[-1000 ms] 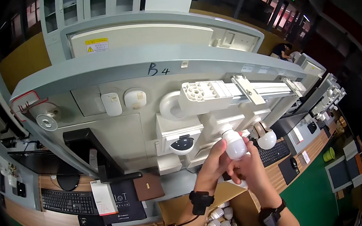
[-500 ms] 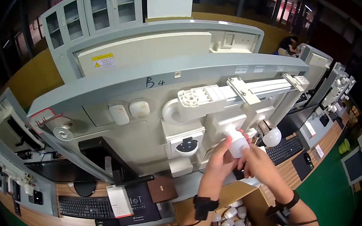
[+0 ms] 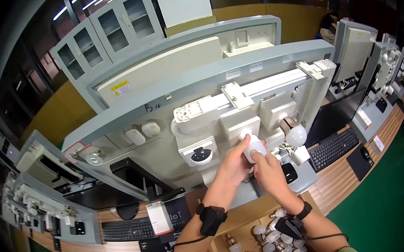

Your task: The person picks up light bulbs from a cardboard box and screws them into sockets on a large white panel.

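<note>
Above the rim of a cardboard box [image 3: 246,216], left fingers [image 3: 243,145] and right fingers [image 3: 258,158] pinching a white bulb [image 3: 253,147], room between forearms [image 3: 219,193]

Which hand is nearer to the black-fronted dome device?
Left: the left hand is right of and below the dome device; the right hand is farther right and lower.
</note>
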The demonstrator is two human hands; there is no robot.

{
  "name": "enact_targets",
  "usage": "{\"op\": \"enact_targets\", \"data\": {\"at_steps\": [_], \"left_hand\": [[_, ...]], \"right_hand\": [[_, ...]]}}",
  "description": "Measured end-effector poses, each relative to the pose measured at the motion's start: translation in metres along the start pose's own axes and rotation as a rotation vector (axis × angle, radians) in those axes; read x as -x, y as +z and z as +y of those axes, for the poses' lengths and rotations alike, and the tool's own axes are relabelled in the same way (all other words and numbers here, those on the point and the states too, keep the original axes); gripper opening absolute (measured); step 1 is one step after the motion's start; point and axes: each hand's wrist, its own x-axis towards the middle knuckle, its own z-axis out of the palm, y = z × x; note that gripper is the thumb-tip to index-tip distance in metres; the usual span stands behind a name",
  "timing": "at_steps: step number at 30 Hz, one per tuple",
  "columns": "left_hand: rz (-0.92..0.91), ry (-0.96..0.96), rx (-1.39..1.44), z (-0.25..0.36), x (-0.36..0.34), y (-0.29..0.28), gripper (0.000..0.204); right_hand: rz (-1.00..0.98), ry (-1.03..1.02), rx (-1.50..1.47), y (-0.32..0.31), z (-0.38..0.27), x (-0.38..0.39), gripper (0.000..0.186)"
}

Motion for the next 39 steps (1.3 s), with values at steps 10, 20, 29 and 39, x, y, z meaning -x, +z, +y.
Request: {"op": "enact_targets", "data": {"at_steps": [10,20,29,39], "left_hand": [[0.278,-0.003,-0.253,0.022,0.005,0.024,0.042],[0.278,-0.237,-1.424,-0.205,0.185,-0.02,0.026],[0.52,0.043,-1.653,-0.227,0.292,-0.032,0.045],[0.835,-0.143,-1.26,-0.276,0.342,-0.114,0.039]], "right_hand": [[-0.137,-0.185,-0.123,0.002,0.029,-0.021,0.061],[-0.297,0.255,0.255,-0.204,0.188,0.172,0.029],[0.348,0.008,0.411,-0.223,0.237,0.269,0.017],[-0.004,0.152,0.937,-0.236,0.267,0.238,0.029]]}}
